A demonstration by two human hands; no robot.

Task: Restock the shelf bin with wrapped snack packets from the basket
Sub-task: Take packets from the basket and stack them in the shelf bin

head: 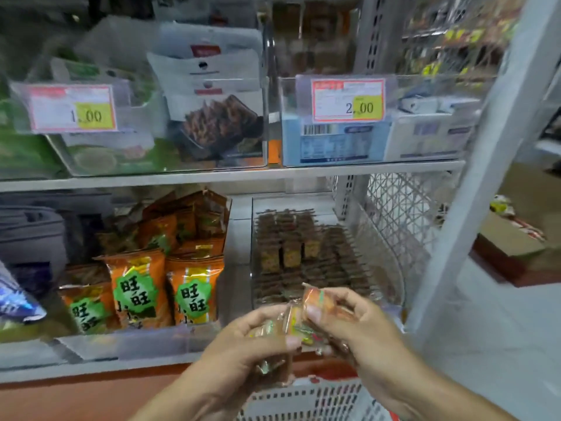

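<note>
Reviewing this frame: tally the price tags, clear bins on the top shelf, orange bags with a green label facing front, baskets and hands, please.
Price tags: 2
Clear top-shelf bins: 2
Orange bags with green label: 3
Baskets: 1
Hands: 2, left hand and right hand, both holding packets
Total: 10

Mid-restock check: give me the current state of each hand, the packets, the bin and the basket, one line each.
Left hand: gripping a bunch of wrapped snack packets.
Right hand: pinching more wrapped packets, held against the left hand's bunch.
Clear shelf bin: partly filled with rows of upright brown packets; front space free.
Basket: below the hands, contents hidden.
Orange snack bags: upright in the neighbouring bin.
</note>
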